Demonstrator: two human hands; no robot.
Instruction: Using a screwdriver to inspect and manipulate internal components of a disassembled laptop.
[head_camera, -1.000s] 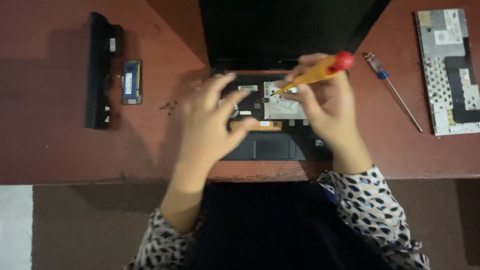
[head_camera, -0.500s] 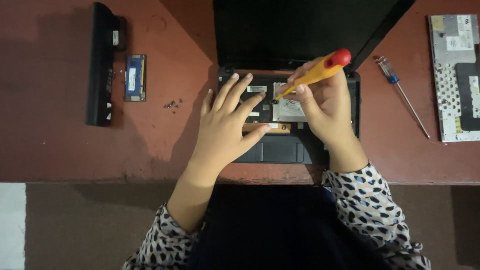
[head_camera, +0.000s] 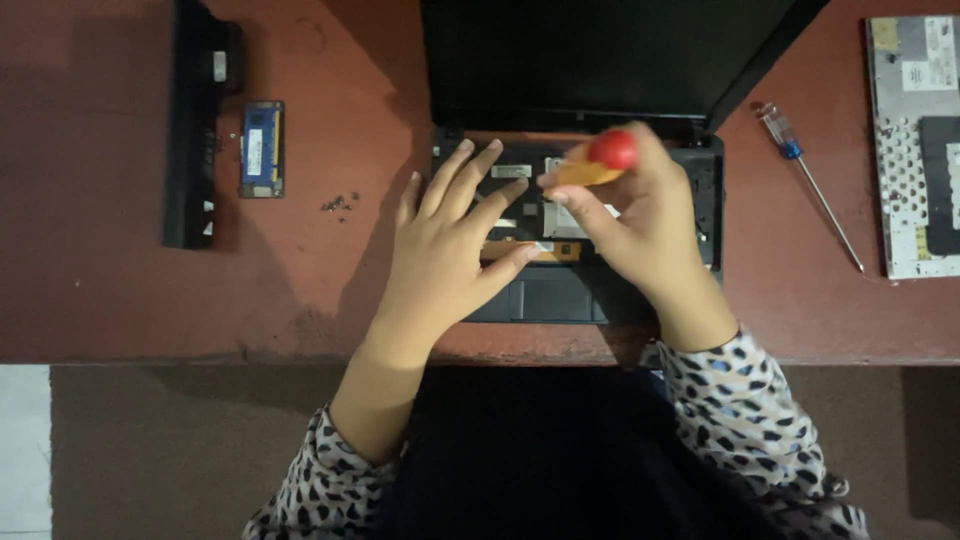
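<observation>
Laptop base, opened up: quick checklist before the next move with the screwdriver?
1. Left hand flat on the laptop base, steadying it: ok.
2. Right hand grips the orange screwdriver: ok.
3. Tip seated on a screw: cannot tell, hidden by the fingers.
4. Loose screws gathered on the table: ok.
5. Memory module and blue screwdriver lie apart from the hands: ok.

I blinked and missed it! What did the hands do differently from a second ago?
The right hand tipped the orange screwdriver up steeper, so its red end now faces the camera instead of slanting off to the right. It kept its grip. The left hand stayed spread flat on the opened laptop. The blue screwdriver, the loose screws and the memory stick lie where they were.
</observation>
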